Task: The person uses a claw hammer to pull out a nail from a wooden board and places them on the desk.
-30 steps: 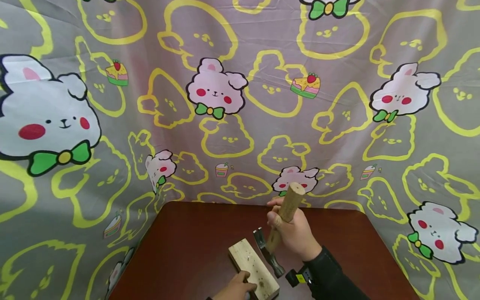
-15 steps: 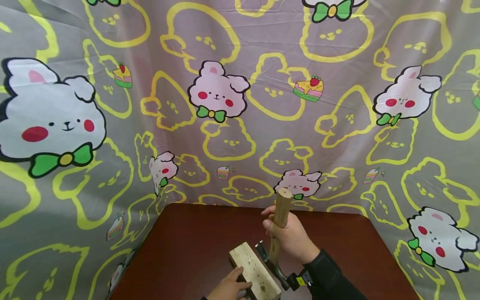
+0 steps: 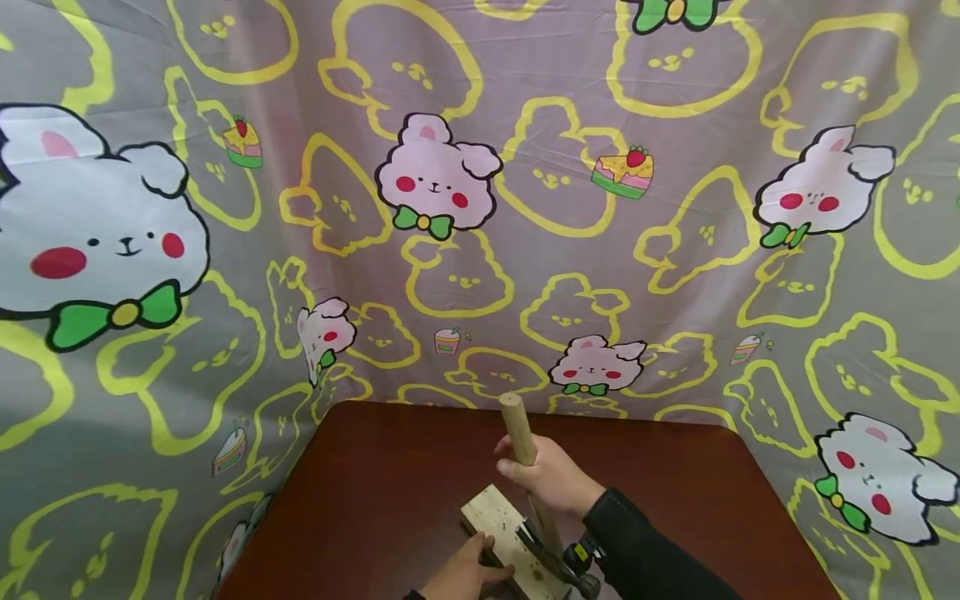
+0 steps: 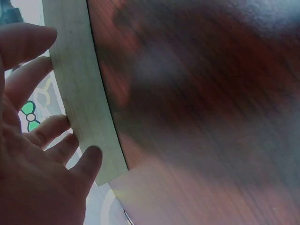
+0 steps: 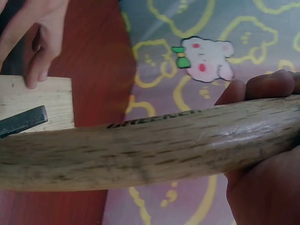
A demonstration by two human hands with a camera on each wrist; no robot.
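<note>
A pale wood block (image 3: 504, 533) lies on the dark red table (image 3: 390, 483) near its front edge. My left hand (image 3: 467, 573) rests against the block's left side with fairly straight, spread fingers (image 4: 51, 133) along the block (image 4: 77, 89). My right hand (image 3: 546, 479) grips the wooden handle (image 3: 519, 437) of a claw hammer. The handle stands nearly upright, leaning slightly left. The dark hammer head (image 3: 558, 565) sits low over the block's near end. In the right wrist view the handle (image 5: 150, 150) crosses the frame, with the claw (image 5: 22, 121) over the block (image 5: 40, 101).
A cartoon rabbit cloth (image 3: 450, 183) hangs close behind and around the table as a backdrop. Bare table surface (image 3: 720, 492) extends to the right of the hands and behind the block.
The right hand has moved left and down. The handle has swung from leaning right to leaning slightly left, bringing the hammer head over the block. The left hand stays at the block.
</note>
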